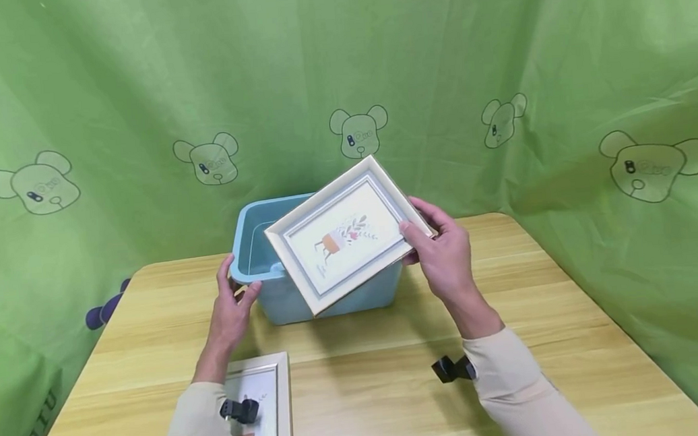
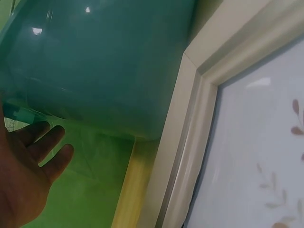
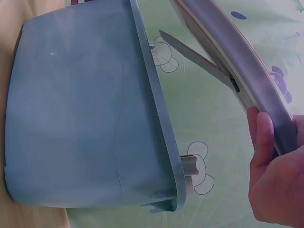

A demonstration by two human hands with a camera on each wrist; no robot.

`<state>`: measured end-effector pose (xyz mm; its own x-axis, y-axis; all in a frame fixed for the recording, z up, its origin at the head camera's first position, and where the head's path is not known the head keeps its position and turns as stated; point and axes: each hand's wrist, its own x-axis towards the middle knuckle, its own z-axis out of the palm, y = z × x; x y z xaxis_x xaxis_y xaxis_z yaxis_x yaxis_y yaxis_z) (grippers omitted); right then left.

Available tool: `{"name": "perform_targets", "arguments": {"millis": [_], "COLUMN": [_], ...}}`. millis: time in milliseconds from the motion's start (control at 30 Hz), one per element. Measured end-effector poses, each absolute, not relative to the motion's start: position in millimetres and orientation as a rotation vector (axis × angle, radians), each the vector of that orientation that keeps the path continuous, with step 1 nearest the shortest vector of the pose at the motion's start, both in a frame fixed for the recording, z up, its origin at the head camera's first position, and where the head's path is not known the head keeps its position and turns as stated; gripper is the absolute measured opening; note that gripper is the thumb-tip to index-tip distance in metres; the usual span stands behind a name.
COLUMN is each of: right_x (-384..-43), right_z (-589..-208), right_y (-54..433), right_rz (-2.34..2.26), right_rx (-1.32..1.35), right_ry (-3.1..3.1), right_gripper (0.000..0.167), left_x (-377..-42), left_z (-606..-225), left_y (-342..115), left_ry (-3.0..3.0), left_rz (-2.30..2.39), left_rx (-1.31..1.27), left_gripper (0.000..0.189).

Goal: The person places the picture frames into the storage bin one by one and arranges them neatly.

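Note:
My right hand (image 1: pixel 447 255) grips a picture frame (image 1: pixel 344 235) by its right edge, with the thumb on the front and the fingers behind. Tilted, the frame overlaps the right part of a blue plastic bin (image 1: pixel 324 301) in the head view. A support leg (image 3: pixel 194 58) sticks out from its back in the right wrist view. My left hand (image 1: pixel 232 314) is at the bin's near left corner, its thumb by the front wall and its fingers at the left rim. In the left wrist view, those fingers (image 2: pixel 50 147) are spread and loosely extended beside the bin wall.
A second picture frame (image 1: pixel 284 398) lies face up on the wooden table (image 1: pixel 361 393), partly covered by my left forearm. A green curtain (image 1: pixel 424 71) with bear drawings hangs close around the table's back and sides. Black camera mounts (image 1: pixel 453 369) protrude from both wrists.

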<state>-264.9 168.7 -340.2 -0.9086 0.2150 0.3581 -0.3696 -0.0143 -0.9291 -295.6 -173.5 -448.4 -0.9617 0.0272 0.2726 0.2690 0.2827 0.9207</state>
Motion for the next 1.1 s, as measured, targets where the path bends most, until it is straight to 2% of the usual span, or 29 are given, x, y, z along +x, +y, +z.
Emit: {"name": "perform_targets", "arguments": {"millis": [833,1100], "right_x": [-273.5,-279.9], "right_z": [-338.2,-336.7], "right_y": [159.6,148.3], "right_rz": [1.791,1.770], "right_rx": [0.045,0.127], "right_ry": [-1.752,-1.662], "right_gripper": [0.043,0.042], "left_x": [-300.8,-299.7], "left_z": [-459.4,-455.4], "left_y": [-175.3,-177.8], "left_ry": [-2.397,-2.396], "left_rz": [-1.709,-1.682], "left_rx": [-0.255,-0.235], "left_gripper": [0.073,0.072]}}
